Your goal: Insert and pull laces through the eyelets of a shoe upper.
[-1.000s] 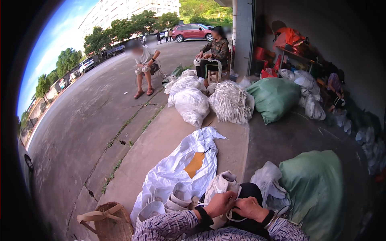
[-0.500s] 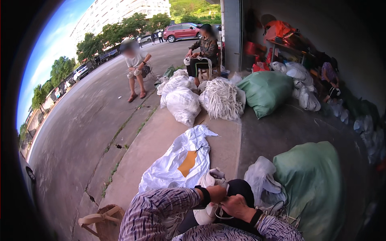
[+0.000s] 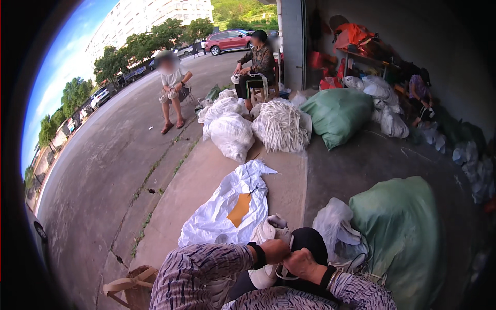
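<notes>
Both hands meet low in the picture over my lap. My left hand [image 3: 275, 250], with a black band at the wrist, grips a white shoe [image 3: 268, 231] that rests against my dark trouser knee [image 3: 310, 240]. My right hand [image 3: 299, 263] pinches a thin white lace or cord at the shoe's side. Both forearms wear striped purple sleeves. The shoe's lower part is hidden behind my left hand.
A flat white sack with an orange patch [image 3: 230, 206] lies ahead. A full green sack [image 3: 400, 232] and a clear plastic bag [image 3: 336, 227] sit to my right. A woven basket [image 3: 129, 287] stands at my left. Two seated people [image 3: 173, 82] and more sacks [image 3: 279, 126] are farther off.
The view has tilted and shifted slightly. My hands have drawn closer together on the shoe, and my left forearm has come further across my lap.
</notes>
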Available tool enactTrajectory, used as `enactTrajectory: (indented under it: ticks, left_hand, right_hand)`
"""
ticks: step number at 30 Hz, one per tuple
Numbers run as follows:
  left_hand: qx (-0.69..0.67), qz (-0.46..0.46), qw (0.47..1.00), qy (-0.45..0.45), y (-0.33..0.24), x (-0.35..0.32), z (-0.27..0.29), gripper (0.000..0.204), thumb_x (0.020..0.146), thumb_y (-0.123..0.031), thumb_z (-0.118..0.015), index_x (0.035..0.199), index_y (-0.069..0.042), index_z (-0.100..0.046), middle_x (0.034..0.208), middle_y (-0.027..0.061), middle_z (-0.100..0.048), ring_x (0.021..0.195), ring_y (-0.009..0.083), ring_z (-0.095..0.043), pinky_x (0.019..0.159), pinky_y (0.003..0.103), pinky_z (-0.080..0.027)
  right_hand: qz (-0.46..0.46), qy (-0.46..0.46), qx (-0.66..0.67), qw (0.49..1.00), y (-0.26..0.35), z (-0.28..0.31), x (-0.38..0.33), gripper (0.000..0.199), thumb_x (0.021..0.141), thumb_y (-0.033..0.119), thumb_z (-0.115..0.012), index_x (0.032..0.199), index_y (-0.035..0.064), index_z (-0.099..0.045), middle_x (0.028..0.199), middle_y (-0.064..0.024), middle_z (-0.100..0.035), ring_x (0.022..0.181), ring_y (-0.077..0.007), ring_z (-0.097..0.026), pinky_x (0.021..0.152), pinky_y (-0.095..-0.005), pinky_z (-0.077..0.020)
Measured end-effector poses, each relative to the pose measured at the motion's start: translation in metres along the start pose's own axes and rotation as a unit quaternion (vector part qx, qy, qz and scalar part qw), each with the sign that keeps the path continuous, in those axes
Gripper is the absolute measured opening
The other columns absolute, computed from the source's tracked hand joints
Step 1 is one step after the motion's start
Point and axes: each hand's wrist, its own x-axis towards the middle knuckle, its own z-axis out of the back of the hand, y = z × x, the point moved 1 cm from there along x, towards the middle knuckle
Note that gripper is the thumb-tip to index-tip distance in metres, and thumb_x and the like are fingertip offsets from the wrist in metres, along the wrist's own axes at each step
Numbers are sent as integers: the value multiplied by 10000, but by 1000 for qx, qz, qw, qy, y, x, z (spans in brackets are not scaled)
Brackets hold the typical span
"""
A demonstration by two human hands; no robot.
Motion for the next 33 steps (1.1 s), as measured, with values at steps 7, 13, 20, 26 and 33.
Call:
enactTrajectory:
  ticks: [7,13,20,26,33]
  left_hand:
    - [57,-58,996,31,-9,10,-5,142,780,-108,-646,883,-33,-709,808,170,-695,771,359,-696,650,424,-557]
    - [62,-72,995,5,-5,3,-3,148,770,-122,-661,881,-36,-709,804,173,-692,796,366,-694,650,431,-560]
    - [93,-46,993,65,-14,16,-2,148,793,-116,-624,863,-21,-714,821,182,-700,810,373,-697,659,430,-565]
    - [-34,-67,994,-79,2,-4,-4,182,856,-112,-621,998,0,-637,828,163,-680,766,309,-706,641,390,-565]
    - [-489,106,812,-301,-5,-41,-35,189,1002,-216,-544,1018,-30,-571,791,7,-585,690,80,-546,624,250,-481]
  right_hand:
    - [19,35,-53,998,4,0,-7,16,750,165,-659,754,178,-651,644,-36,-636,575,-211,-666,485,-367,-422]
    - [1,14,-20,1000,2,1,-8,36,745,156,-659,767,183,-651,650,-48,-632,583,-220,-669,488,-366,-433]
    - [28,5,-7,1000,4,5,-8,78,813,202,-634,749,156,-637,631,-75,-618,595,-255,-664,510,-388,-470]
    - [-6,46,30,998,4,23,-7,114,834,222,-642,792,116,-648,675,-99,-650,653,-266,-689,571,-386,-517]
    - [-192,79,356,911,-8,40,14,234,882,246,-639,811,24,-663,715,-130,-680,591,-257,-661,535,-341,-510]
